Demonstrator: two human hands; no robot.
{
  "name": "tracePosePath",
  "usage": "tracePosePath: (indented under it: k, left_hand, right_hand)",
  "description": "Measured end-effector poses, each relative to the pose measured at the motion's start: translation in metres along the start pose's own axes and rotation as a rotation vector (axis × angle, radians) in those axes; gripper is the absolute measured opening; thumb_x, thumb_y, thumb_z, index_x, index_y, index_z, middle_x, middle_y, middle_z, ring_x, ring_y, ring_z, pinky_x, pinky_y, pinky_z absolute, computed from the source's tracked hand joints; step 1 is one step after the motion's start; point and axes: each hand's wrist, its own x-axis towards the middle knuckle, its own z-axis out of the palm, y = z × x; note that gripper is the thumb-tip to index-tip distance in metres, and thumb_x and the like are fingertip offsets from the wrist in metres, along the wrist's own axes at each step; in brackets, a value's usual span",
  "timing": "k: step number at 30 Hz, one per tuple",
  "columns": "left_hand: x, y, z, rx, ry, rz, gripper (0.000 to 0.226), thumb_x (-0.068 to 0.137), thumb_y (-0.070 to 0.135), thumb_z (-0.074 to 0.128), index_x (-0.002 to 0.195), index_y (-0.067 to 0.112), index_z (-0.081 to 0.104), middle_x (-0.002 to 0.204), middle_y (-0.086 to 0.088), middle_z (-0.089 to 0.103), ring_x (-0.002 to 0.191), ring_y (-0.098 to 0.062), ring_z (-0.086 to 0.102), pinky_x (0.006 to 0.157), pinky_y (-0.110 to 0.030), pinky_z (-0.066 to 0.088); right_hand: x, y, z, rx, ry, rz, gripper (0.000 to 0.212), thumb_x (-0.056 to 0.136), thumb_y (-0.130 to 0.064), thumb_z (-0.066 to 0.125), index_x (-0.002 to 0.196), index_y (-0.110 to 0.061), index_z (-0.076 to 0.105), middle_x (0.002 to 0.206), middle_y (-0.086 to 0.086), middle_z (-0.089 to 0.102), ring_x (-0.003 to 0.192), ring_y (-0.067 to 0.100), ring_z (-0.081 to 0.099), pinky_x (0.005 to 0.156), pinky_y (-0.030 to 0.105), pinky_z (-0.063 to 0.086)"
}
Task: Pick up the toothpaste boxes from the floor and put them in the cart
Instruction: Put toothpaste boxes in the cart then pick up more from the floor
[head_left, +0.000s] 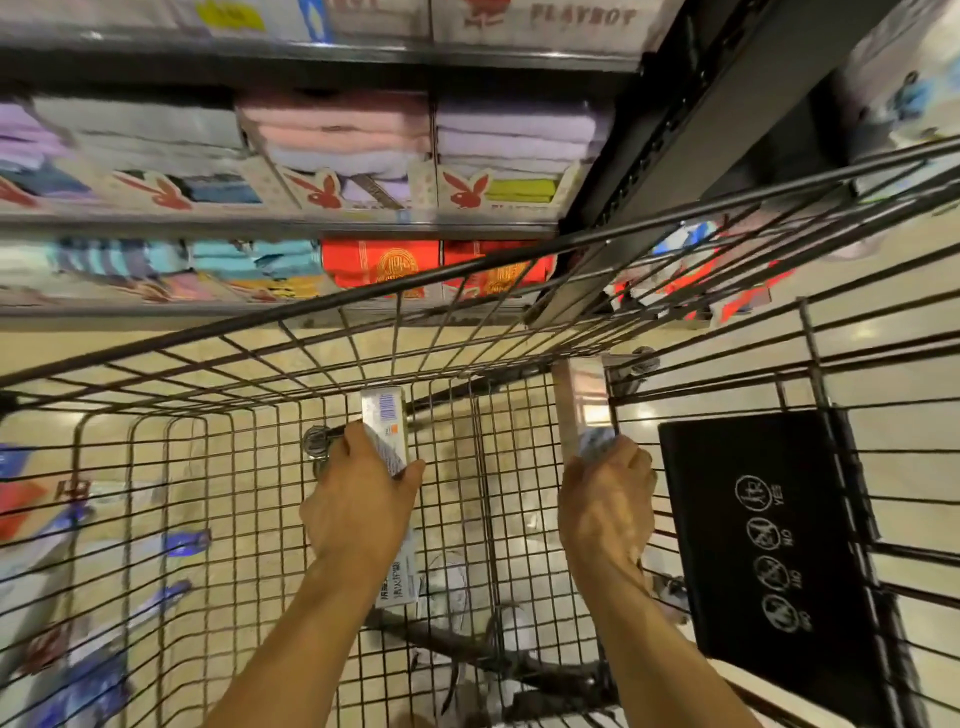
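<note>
Both my hands are down inside the black wire cart (223, 467). My left hand (358, 499) grips a white toothpaste box (387, 421) that points away from me, blue and orange print on its top. My right hand (605, 499) holds a pale pinkish toothpaste box (579, 400) by its near end, close to the cart's right wall. Another white toothpaste box (402, 582) with printed text shows just under my left wrist, partly hidden by it.
Store shelves (311, 223) stacked with folded towels and red boxes rise beyond the cart's front. A black child-seat flap with safety icons (769, 540) hangs on the right. Blue and white packages (104, 623) lie on the beige floor, seen through the left wires.
</note>
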Motion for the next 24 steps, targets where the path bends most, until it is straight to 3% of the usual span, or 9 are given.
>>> tracePosePath:
  k: [4, 8, 14, 18, 24]
  left_hand:
    - [-0.007, 0.002, -0.017, -0.001, -0.029, 0.008, 0.06, 0.086, 0.062, 0.062, 0.117, 0.016, 0.039, 0.108, -0.007, 0.059, 0.089, -0.028, 0.064, 0.059, -0.036, 0.047]
    - [-0.029, 0.01, -0.06, 0.067, -0.023, 0.061, 0.052, 0.091, 0.052, 0.058, 0.123, 0.014, 0.045, 0.111, -0.009, 0.058, 0.098, -0.029, 0.061, 0.069, -0.04, 0.054]
    - [-0.096, 0.037, -0.181, 0.198, 0.037, 0.132, 0.049, 0.09, 0.053, 0.055, 0.126, 0.019, 0.053, 0.118, -0.006, 0.059, 0.109, -0.027, 0.058, 0.084, -0.044, 0.049]
    - [-0.154, 0.05, -0.271, 0.289, 0.153, 0.226, 0.058, 0.088, 0.059, 0.052, 0.132, 0.021, 0.052, 0.125, -0.008, 0.06, 0.116, -0.028, 0.057, 0.097, -0.047, 0.045]
    - [-0.233, 0.053, -0.403, 0.29, 0.312, 0.365, 0.052, 0.092, 0.056, 0.042, 0.13, 0.022, 0.051, 0.127, -0.008, 0.058, 0.12, -0.03, 0.053, 0.106, -0.054, 0.037]
  right_hand:
    - [-0.008, 0.0, -0.009, -0.083, 0.004, -0.053, 0.043, 0.091, -0.028, 0.065, 0.127, -0.014, 0.046, 0.12, 0.007, 0.057, 0.104, 0.02, 0.055, 0.086, 0.032, 0.05]
    - [-0.027, -0.003, -0.054, -0.129, -0.008, -0.118, 0.042, 0.093, -0.023, 0.06, 0.132, -0.014, 0.05, 0.13, 0.009, 0.054, 0.117, 0.026, 0.054, 0.093, 0.039, 0.051]
    - [-0.068, -0.022, -0.189, -0.166, 0.035, -0.345, 0.042, 0.091, -0.041, 0.059, 0.126, -0.017, 0.056, 0.125, 0.01, 0.056, 0.117, 0.034, 0.053, 0.09, 0.045, 0.047]
    - [-0.109, -0.038, -0.289, -0.129, 0.1, -0.545, 0.038, 0.089, -0.044, 0.06, 0.117, -0.018, 0.061, 0.113, 0.011, 0.062, 0.106, 0.036, 0.059, 0.087, 0.046, 0.049]
    - [-0.178, -0.058, -0.425, -0.201, 0.2, -0.828, 0.044, 0.088, -0.052, 0.06, 0.124, -0.026, 0.061, 0.117, 0.003, 0.062, 0.113, 0.031, 0.058, 0.103, 0.05, 0.042]
